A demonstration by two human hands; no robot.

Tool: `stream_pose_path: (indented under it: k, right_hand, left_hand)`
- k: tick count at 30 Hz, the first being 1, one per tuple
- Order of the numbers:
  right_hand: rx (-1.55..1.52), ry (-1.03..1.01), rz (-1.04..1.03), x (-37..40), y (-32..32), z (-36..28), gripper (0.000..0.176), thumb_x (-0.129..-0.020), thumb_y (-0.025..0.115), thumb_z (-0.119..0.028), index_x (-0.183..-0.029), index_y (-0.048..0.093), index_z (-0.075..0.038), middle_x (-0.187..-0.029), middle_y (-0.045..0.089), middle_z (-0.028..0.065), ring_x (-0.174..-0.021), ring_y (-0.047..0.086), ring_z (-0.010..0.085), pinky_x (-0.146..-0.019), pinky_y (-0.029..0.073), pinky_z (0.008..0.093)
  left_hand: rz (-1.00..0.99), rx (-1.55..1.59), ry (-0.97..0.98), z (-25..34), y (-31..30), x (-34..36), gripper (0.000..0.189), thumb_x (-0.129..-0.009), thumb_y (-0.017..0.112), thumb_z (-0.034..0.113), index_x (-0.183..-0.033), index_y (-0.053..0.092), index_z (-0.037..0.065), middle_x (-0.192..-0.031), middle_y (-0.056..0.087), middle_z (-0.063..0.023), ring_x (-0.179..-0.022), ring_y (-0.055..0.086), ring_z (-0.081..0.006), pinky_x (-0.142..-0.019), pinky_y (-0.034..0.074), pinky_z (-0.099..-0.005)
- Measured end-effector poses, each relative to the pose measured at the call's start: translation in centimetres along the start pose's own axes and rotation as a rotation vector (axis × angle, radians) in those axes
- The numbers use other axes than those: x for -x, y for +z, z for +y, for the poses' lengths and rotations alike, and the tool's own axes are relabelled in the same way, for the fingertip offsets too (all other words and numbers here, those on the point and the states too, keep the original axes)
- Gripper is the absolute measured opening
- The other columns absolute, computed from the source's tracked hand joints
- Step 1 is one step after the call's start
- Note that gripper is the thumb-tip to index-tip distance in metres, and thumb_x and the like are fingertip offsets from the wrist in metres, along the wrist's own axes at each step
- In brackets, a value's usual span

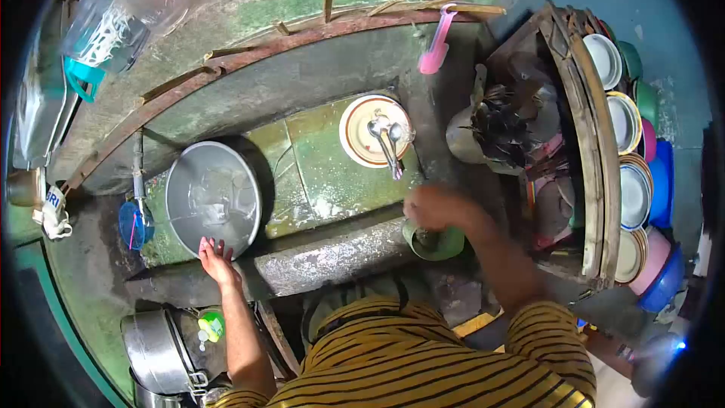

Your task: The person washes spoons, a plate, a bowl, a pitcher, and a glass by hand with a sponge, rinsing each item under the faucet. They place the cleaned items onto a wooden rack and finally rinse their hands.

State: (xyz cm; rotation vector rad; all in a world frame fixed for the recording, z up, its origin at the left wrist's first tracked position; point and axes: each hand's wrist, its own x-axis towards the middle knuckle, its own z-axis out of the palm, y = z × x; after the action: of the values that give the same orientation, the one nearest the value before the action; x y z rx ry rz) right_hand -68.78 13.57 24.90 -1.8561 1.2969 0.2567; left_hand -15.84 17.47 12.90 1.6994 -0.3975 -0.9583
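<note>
A large grey basin [175,204] with water in it stands on the wet tiled floor of the washing area. At its near rim is my left hand [217,259], palm up with fingers apart and holding nothing. My right hand [432,208], a little blurred, is curled above a green tub [445,245] on the near ledge. Its fingertips point down and are hidden, so what they hold, if anything, cannot be made out. Behind that hand, a cream plate [352,147] with a brown ring lies on the tiles, with metal spoons [388,143] on it.
A low wall [302,49] edges the far side, with a pink ladle-like scoop [436,53] hanging from it. On the right stands a wooden rack [591,143] with stacked plates and bowls. A blue strainer [136,225] is left of the basin; a metal pot [155,344] sits at lower left.
</note>
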Motion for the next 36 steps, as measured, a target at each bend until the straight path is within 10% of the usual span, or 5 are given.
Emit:
stream_pose_path:
  k: [7, 12, 24, 29, 36]
  right_hand:
    - [0.097, 0.32, 0.049, -20.2, 5.4, 12.0, 0.036, -0.082, 0.062, -0.029, -0.089, 0.07, 0.006, -0.082, 0.069, 0.0248, -0.081, 0.07, 0.0329, -0.072, 0.054, 0.0429]
    - [-0.046, 1.16, 0.942, -32.7, 18.0, 19.7, 0.029, -0.08, 0.061, -0.021, -0.096, 0.072, 0.001, -0.097, 0.07, 0.0225, -0.09, 0.069, 0.0337, -0.08, 0.053, 0.0426]
    - [-1.48, 0.74, -0.15, -15.3, 4.4, 11.3, 0.025, -0.093, 0.044, -0.017, -0.078, 0.052, 0.002, -0.057, 0.044, 0.0054, -0.041, 0.045, 0.0233, -0.041, 0.04, 0.0386]
    - [-0.056, 0.237, 0.817, -10.1, 7.1, -6.1, 0.023, -0.093, 0.049, -0.02, -0.096, 0.056, 0.002, -0.077, 0.062, 0.0216, -0.069, 0.063, 0.0383, -0.062, 0.051, 0.049]
    - [-0.299, 0.108, 0.934, -7.1, 13.3, -20.1, 0.03, -0.082, 0.054, -0.007, -0.11, 0.062, -0.001, -0.1, 0.063, 0.0263, -0.082, 0.063, 0.0439, -0.074, 0.05, 0.0522]
  left_hand:
    - [-0.044, -0.004, 0.067, 1.0, 0.1, 5.3, 0.051, -0.099, 0.052, 0.043, -0.138, 0.043, 0.011, -0.13, 0.054, -0.0057, -0.107, 0.057, -0.0204, -0.084, 0.048, -0.0391]
    - [-0.012, -0.013, 0.038, 2.1, -2.4, 9.0, 0.045, -0.101, 0.049, 0.04, -0.135, 0.046, 0.011, -0.126, 0.056, -0.0051, -0.103, 0.058, -0.0171, -0.079, 0.049, -0.0359]
    - [-0.358, 0.043, -0.149, 4.2, 1.6, 9.0, 0.033, -0.102, 0.049, 0.034, -0.123, 0.056, 0.008, -0.107, 0.066, -0.0043, -0.088, 0.063, -0.0134, -0.071, 0.052, -0.0288]
    - [-0.962, -0.023, -0.512, 4.7, 10.4, 10.3, 0.045, -0.102, 0.048, 0.038, -0.132, 0.052, 0.004, -0.118, 0.064, -0.0075, -0.104, 0.061, -0.0181, -0.086, 0.051, -0.0342]
    - [-0.982, 0.216, -0.707, 4.0, 15.6, 12.4, 0.042, -0.102, 0.047, 0.038, -0.133, 0.05, 0.01, -0.12, 0.063, -0.0123, -0.102, 0.061, -0.0283, -0.088, 0.053, -0.0451]
